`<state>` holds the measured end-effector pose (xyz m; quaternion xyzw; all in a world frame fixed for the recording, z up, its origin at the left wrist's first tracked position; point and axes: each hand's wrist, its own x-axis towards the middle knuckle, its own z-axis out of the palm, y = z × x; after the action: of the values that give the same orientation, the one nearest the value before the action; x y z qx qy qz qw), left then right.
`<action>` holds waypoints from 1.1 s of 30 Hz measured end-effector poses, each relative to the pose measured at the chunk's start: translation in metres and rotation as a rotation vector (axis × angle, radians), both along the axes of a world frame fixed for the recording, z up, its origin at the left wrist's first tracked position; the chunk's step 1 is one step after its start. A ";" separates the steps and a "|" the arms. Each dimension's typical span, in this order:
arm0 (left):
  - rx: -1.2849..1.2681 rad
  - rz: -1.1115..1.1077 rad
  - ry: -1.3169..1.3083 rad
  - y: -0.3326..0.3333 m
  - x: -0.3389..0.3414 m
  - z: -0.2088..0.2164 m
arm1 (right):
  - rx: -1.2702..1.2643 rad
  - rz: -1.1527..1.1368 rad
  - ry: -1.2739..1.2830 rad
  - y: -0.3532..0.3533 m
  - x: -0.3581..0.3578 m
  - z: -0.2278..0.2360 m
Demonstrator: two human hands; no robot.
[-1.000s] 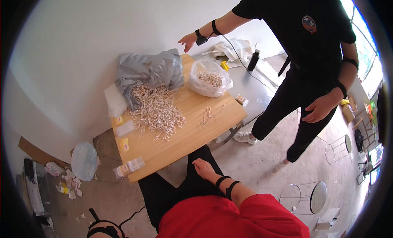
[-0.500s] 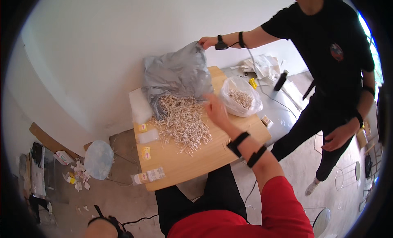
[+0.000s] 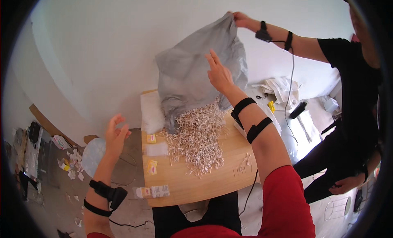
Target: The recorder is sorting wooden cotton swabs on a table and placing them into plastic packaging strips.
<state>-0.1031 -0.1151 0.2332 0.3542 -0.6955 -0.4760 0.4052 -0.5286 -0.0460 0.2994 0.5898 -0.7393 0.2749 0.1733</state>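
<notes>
A large pile of cotton swabs (image 3: 198,139) spreads over the wooden table (image 3: 180,193). Behind it rises a grey plastic bag (image 3: 188,74), its mouth low at the swabs. A co-worker's hand (image 3: 241,20) holds the bag's upper right corner. My right hand (image 3: 221,75) is raised before the bag with fingers stretched out, holding nothing; whether it touches the bag I cannot tell. Left of the table, my left hand (image 3: 116,135) hangs in the air, empty, its fingers loosely bent and apart.
Along the table's left side lie a white padded sheet (image 3: 152,113), yellow cards (image 3: 152,167) and a packet (image 3: 153,191). My right forearm partly hides a clear plastic bag (image 3: 272,118). A black bottle (image 3: 298,109) lies right. A round stool (image 3: 92,156) stands left.
The co-worker has lifted the grey bag higher and to the right. My right hand has risen in front of it. My left hand has come into view at the left.
</notes>
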 end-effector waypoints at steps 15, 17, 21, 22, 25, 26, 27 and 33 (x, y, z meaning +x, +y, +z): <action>0.185 -0.020 -0.048 -0.049 -0.078 -0.072 | 0.064 0.012 0.264 -0.112 0.024 0.017; 0.207 -0.031 -0.012 -0.049 -0.078 -0.082 | 0.087 -0.005 0.269 -0.123 0.019 0.016; 0.242 -0.078 -0.001 -0.039 -0.069 -0.096 | 0.152 -0.040 0.262 -0.141 0.012 0.008; 0.243 -0.082 0.005 -0.039 -0.068 -0.096 | 0.149 -0.040 0.263 -0.145 0.007 0.004; 0.301 -0.094 -0.008 -0.040 -0.066 -0.098 | 0.447 -0.245 0.315 -0.143 -0.030 -0.025; 0.315 -0.098 -0.003 -0.042 -0.064 -0.100 | 0.480 -0.258 0.492 -0.136 -0.042 -0.033; 0.319 -0.122 -0.029 -0.045 -0.062 -0.102 | 0.495 -0.262 0.499 -0.129 -0.054 -0.040; 0.208 -0.079 -0.005 -0.064 -0.063 -0.135 | -0.491 0.095 0.232 -0.077 -0.005 -0.003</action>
<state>-0.1657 -0.1789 0.0981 0.3678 -0.6569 -0.5604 0.3453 -0.5333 -0.1230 0.2961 0.5918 -0.5971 0.3843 0.3816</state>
